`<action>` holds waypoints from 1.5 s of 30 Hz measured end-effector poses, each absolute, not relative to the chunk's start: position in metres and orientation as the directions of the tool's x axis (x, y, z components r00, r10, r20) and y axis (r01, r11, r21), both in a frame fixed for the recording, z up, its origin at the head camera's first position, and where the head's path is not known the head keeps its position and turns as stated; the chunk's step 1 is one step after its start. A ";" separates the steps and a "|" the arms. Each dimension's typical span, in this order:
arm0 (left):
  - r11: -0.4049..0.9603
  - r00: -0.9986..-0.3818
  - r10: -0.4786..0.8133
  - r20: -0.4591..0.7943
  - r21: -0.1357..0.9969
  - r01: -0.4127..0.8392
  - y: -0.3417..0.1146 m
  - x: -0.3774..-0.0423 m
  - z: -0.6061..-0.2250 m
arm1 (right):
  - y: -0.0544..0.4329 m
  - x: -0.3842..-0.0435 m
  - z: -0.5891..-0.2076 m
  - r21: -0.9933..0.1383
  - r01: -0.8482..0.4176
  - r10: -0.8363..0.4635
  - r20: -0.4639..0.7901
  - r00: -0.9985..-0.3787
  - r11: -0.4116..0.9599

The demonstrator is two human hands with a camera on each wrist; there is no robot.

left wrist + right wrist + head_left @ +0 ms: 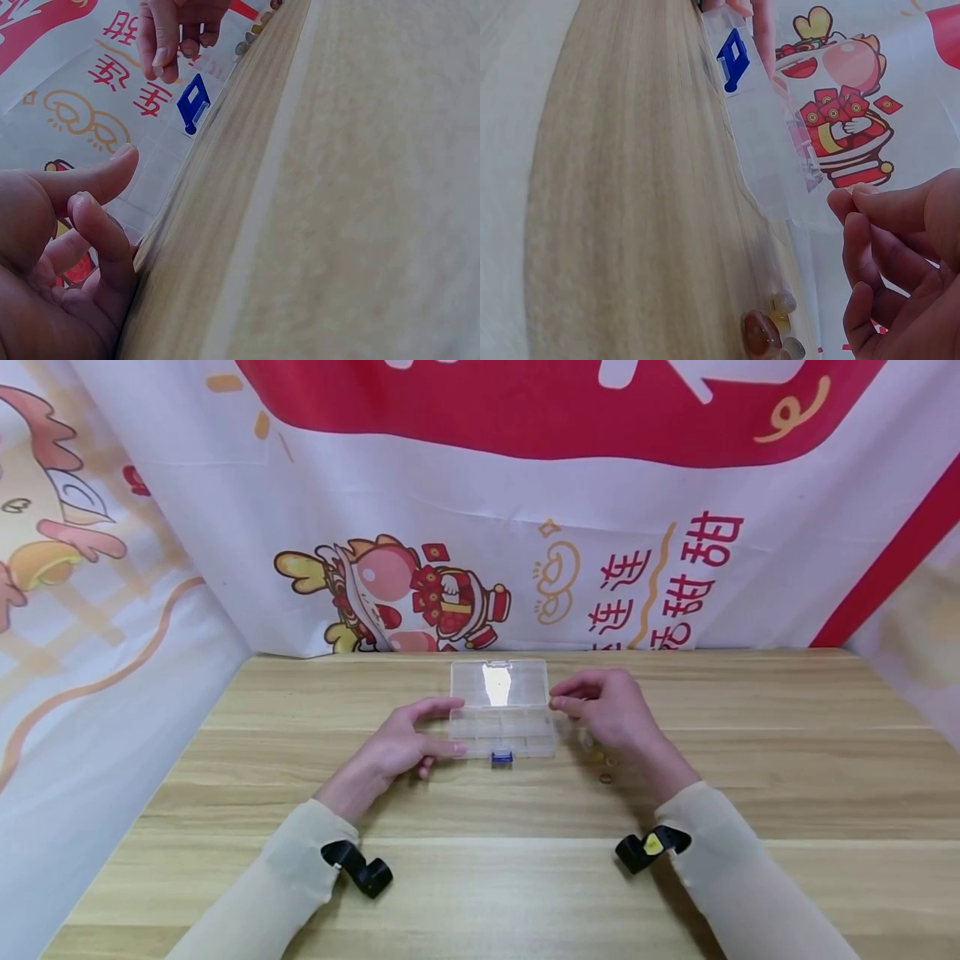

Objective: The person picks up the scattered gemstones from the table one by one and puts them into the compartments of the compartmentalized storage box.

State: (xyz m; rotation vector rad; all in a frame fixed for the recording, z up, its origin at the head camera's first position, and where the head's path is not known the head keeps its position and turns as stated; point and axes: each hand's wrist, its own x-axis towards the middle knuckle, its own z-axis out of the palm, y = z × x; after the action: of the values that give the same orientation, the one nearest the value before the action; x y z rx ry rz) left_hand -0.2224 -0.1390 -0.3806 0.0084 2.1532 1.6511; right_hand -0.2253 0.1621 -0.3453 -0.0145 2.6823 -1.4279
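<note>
a clear compartment box (476, 724) was laid open on a wooden table (480, 877).
the box's left edge was touched by the left hand (401, 739), thumb and forefinger apart; at its right edge, thumb and forefinger of the right hand (611, 706) were held together; whether anything was pinched could not be told. small stones (762, 335) were scattered right of the box, a printed cloth (645, 493) hung behind it.
</note>
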 end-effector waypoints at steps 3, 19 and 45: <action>0.289 -0.910 0.260 -0.322 0.925 -0.244 -0.139 -0.222 -0.381 | 0.161 -0.226 -0.347 -0.828 0.038 -0.057 -0.085 -0.995 0.560; 0.292 -0.909 0.262 -0.323 0.925 -0.244 -0.139 -0.222 -0.381 | 0.155 -0.225 -0.350 -0.810 0.030 -0.066 -0.085 -0.994 0.585; 0.292 -0.909 0.269 -0.319 0.926 -0.239 -0.139 -0.223 -0.381 | 0.151 -0.224 -0.353 -0.768 -0.002 -0.085 -0.068 -0.994 0.640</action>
State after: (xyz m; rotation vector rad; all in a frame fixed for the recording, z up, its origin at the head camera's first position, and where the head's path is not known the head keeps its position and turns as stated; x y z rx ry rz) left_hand -0.2234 -0.1390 -0.3812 0.0264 2.1509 1.6511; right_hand -0.2237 0.1507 -0.3526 -0.0734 2.7550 -1.2909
